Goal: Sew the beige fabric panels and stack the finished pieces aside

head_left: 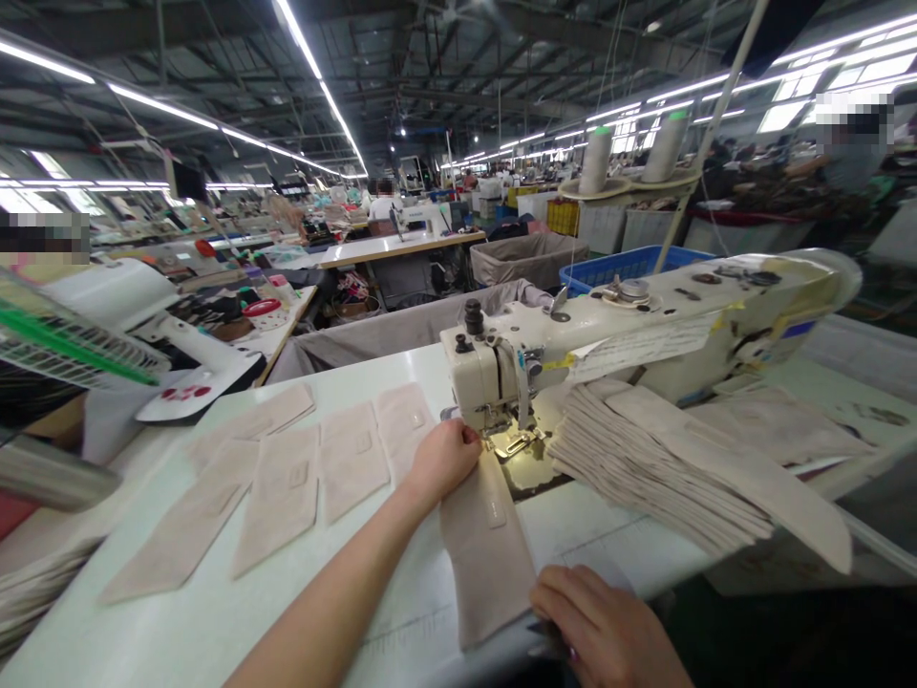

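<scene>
My left hand [448, 457] is closed, fingertips pinched at the top edge of a beige fabric piece [487, 564] beside the presser foot [517, 443]. That piece carries a small stitched label and hangs toward the table's front edge. By its lower right corner, my right hand [606, 621] is curled round a dark pointed tool [550, 638], which looks like thread snips but is blurred. The sewing machine [573, 334] has its lamp lit over the needle area. Several similar labelled pieces [276, 497] lie spread on the table to the left.
A fanned stack of beige strips [651, 459] lies under the machine arm, with a long curved piece [759, 478] on top. At the left stands a fan [86, 325]. Cloth bins [401, 320], a blue basket [637, 263] and thread cones [596, 162] are behind.
</scene>
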Tool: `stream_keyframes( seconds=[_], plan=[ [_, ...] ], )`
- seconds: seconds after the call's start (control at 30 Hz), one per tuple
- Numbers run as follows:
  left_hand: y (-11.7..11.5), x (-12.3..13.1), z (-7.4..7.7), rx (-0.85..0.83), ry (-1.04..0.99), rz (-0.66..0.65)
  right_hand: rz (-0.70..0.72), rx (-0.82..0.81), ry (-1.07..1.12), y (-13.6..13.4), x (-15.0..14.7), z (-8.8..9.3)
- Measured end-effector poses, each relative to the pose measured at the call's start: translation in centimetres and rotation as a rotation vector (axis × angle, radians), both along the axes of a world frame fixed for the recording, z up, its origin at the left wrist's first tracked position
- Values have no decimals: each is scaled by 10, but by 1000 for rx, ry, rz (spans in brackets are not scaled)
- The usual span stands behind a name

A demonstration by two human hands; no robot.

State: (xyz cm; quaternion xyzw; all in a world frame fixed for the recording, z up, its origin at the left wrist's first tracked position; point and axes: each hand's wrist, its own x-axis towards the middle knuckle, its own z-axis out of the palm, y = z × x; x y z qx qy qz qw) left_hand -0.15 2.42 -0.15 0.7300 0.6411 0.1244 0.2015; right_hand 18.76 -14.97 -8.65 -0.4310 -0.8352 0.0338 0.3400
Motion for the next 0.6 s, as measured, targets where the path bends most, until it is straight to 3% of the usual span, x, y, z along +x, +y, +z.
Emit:
stream_keyframes(
  seconds=[0.17, 0.33, 0.47, 0.53, 0.6],
  plan=[
    [-2, 0, 1, 24, -1, -15, -1, -70, 5, -1, -1, -8],
    [-16, -16, 10, 174, 19, -72, -1, -23, -8, 0, 0, 6],
    [-33, -44, 18, 251, 402, -122, 53, -35, -98, 1, 4, 28],
    [-44, -53, 24, 208, 594, -66, 74, -84, -142, 1, 7, 37],
    [-60, -54, 29, 214, 649, -23, 76, -120, -158, 0, 9, 42]
  ],
)
